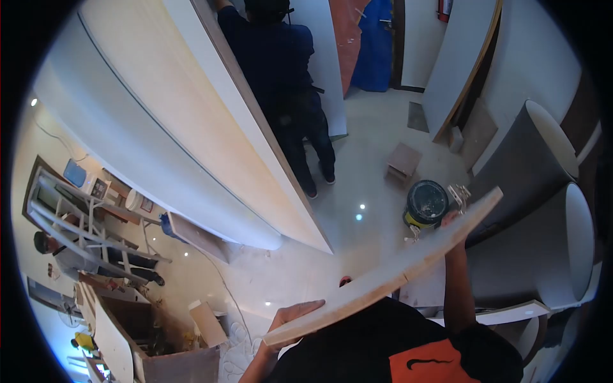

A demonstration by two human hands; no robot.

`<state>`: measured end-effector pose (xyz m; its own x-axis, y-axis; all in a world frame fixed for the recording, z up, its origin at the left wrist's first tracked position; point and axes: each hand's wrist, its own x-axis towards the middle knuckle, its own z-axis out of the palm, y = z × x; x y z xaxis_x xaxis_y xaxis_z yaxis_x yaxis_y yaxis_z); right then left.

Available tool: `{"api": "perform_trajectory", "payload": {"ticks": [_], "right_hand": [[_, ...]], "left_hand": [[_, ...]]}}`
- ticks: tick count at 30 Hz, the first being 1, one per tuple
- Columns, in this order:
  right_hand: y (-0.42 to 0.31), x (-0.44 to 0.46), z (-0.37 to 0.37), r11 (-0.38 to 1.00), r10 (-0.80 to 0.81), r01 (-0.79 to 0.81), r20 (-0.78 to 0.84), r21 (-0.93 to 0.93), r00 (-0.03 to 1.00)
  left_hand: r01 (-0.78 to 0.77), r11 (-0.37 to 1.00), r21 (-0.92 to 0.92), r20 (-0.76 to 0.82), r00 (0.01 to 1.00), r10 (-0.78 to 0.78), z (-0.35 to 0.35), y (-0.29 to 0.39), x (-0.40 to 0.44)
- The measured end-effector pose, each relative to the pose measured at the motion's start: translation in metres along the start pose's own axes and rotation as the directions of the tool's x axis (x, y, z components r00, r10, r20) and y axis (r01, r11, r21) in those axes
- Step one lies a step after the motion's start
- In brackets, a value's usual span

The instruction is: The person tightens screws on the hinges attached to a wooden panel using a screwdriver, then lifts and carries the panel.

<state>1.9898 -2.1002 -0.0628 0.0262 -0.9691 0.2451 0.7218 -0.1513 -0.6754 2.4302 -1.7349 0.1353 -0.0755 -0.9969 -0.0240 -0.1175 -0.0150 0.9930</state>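
A long, pale panel (383, 274) with a wooden edge lies slanted across the front of my body. My left hand (295, 314) is at its lower left end, with the fingers lying over the pale face and the rest partly behind the board. At the upper right end, my right hand (452, 223) holds the panel's far side, its fingers partly hidden by the board. Just beyond that hand stands a black bucket (428, 203) with a stained lid, and some small metal pieces (458, 195) show beside it.
A tall white panel (211, 108) rises at the left, with a person in dark clothes (274, 70) behind it. Two large rolled sheets (520, 153) stand at the right. A small wooden stool (404, 159), a ladder (92, 223) and an open wooden box (179, 367) are around.
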Motion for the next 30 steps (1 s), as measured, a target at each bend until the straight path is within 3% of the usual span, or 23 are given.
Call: {"api": "perform_trajectory", "payload": {"ticks": [1, 2, 5, 6, 9, 17, 19, 21, 23, 25, 26, 27, 30], "right_hand": [[-0.002, 0.014, 0.020, 0.999, 0.049, -0.047, -0.083, 0.026, 0.995], [-0.009, 0.029, 0.081, 0.999, 0.034, -0.046, -0.326, -0.030, 0.945], [-0.011, 0.077, 0.095, 0.994, -0.006, -0.053, -0.540, -0.092, 0.841], [-0.010, 0.091, 0.098, 0.993, -0.009, -0.054, -0.528, -0.104, 0.849], [-0.003, 0.125, 0.118, 0.988, -0.026, -0.060, -0.546, -0.140, 0.837], [0.023, 0.207, 0.152, 0.969, -0.012, -0.109, -0.485, -0.222, 0.874], [0.035, 0.230, 0.152, 0.960, -0.005, -0.101, -0.378, -0.260, 0.926], [0.066, 0.270, 0.116, 0.948, 0.025, -0.114, -0.289, -0.296, 0.957], [0.091, 0.315, 0.052, 0.956, 0.087, -0.091, -0.029, -0.280, 0.996], [0.105, 0.354, 0.022, 0.981, 0.125, -0.055, 0.389, -0.186, 0.913], [0.121, 0.358, 0.025, 0.987, 0.113, -0.124, -0.108, -0.098, 0.988], [0.122, 0.367, 0.024, 0.979, 0.149, -0.164, -0.124, -0.122, 0.981], [0.142, 0.423, 0.021, 0.955, 0.231, -0.248, -0.113, -0.163, 0.966]], "left_hand": [[0.019, 1.000, -0.001, 0.002, 1.000, -0.019, -0.003, -0.010, 0.005], [-0.012, 1.000, 0.011, -0.003, 1.000, 0.012, -0.009, -0.013, 0.018], [-0.018, 0.987, -0.160, 0.029, 0.999, 0.023, -0.019, -0.034, 0.048], [0.004, 0.964, -0.267, 0.031, 1.000, 0.004, -0.020, -0.020, 0.061], [0.065, 0.985, -0.160, 0.045, 0.997, -0.058, -0.033, -0.036, 0.079], [0.045, 0.979, -0.201, -0.026, 0.998, -0.051, -0.029, -0.055, 0.145], [-0.029, 0.971, -0.238, -0.041, 0.999, 0.020, -0.025, -0.072, 0.170], [-0.013, 0.973, -0.229, -0.077, 0.997, -0.005, -0.020, -0.086, 0.198], [0.006, 0.978, -0.207, -0.099, 0.995, -0.027, -0.015, -0.077, 0.229], [0.028, 0.984, -0.175, -0.097, 0.994, -0.045, -0.015, -0.061, 0.266], [0.233, 0.921, -0.312, -0.051, 0.964, -0.261, -0.014, -0.072, 0.282], [0.155, 0.960, -0.232, -0.082, 0.981, -0.178, -0.010, -0.074, 0.294], [0.152, 0.980, -0.131, -0.133, 0.977, -0.169, -0.007, -0.060, 0.345]]}}
